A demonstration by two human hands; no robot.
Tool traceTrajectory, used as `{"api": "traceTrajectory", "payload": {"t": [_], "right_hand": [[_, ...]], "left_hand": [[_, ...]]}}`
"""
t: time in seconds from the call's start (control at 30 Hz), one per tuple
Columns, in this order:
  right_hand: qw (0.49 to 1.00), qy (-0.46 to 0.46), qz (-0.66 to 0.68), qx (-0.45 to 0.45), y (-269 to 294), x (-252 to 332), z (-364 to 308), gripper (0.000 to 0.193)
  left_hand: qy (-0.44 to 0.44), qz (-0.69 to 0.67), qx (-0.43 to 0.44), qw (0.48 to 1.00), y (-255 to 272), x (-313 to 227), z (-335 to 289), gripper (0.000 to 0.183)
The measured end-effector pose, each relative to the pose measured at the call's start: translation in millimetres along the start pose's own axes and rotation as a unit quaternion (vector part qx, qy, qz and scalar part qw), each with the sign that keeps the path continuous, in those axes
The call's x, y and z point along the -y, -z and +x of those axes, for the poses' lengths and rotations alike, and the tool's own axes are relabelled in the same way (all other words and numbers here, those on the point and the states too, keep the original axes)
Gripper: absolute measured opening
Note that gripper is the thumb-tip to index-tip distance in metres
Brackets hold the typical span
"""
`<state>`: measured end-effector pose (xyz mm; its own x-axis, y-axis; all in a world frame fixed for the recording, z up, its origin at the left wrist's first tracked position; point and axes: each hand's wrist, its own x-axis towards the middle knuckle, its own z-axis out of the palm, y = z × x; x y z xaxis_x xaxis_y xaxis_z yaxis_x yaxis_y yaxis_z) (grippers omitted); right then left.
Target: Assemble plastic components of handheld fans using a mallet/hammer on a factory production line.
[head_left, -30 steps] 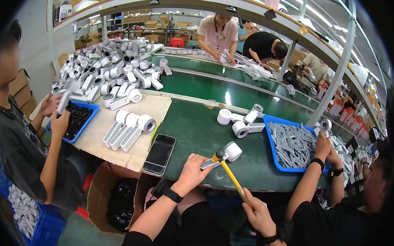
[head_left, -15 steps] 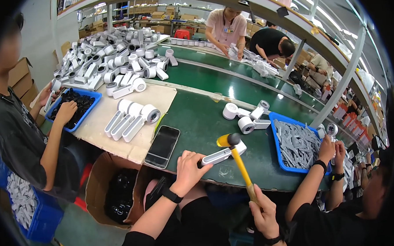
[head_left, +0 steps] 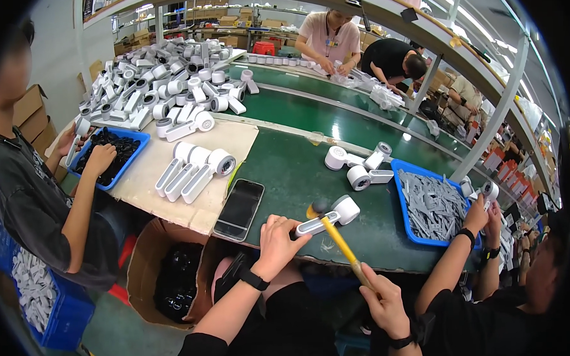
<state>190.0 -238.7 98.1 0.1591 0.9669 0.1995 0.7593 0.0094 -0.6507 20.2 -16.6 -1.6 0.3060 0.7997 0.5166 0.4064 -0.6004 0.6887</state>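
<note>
On the near edge of the green table lies a white handheld fan (head_left: 346, 209) with a round head and a grey-lined handle. My left hand (head_left: 278, 243) pinches the handle's end between thumb and fingers. My right hand (head_left: 386, 301) is wrapped round the yellow handle of a mallet (head_left: 342, 242). The mallet's black and yellow head is at the fan's handle, close to the round head, and hides part of it. Whether it touches is hard to tell. A dark phone (head_left: 239, 208) lies left of my left hand.
Three fans (head_left: 196, 172) lie side by side on a beige board (head_left: 232, 136). A large heap of fans (head_left: 160, 81) rises behind. Right, a blue tray (head_left: 421, 239) holds grey strips; left, another blue tray (head_left: 145, 141) holds black parts. Co-workers sit on both sides. A green conveyor (head_left: 333, 125) runs behind.
The mallet's head has come down from above the fan to its handle, and my right hand has lowered slightly. My left hand keeps its hold. The whole view has shifted a little.
</note>
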Motion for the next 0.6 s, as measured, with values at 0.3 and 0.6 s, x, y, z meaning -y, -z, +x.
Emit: {"api": "traceTrajectory", "payload": {"t": [0.3,0.6], "right_hand": [[0.996,0.047,0.05,-0.053,1.1,2.6,-0.8,0.052],[0.999,0.025,0.014,0.022,-4.2,-0.9,-1.2,0.054]], "left_hand": [[-0.009,0.007,-0.011,1.0,-1.9,0.9,-0.9,0.026],[-0.01,0.015,-0.022,1.0,-2.2,-1.2,-0.5,0.027]]}}
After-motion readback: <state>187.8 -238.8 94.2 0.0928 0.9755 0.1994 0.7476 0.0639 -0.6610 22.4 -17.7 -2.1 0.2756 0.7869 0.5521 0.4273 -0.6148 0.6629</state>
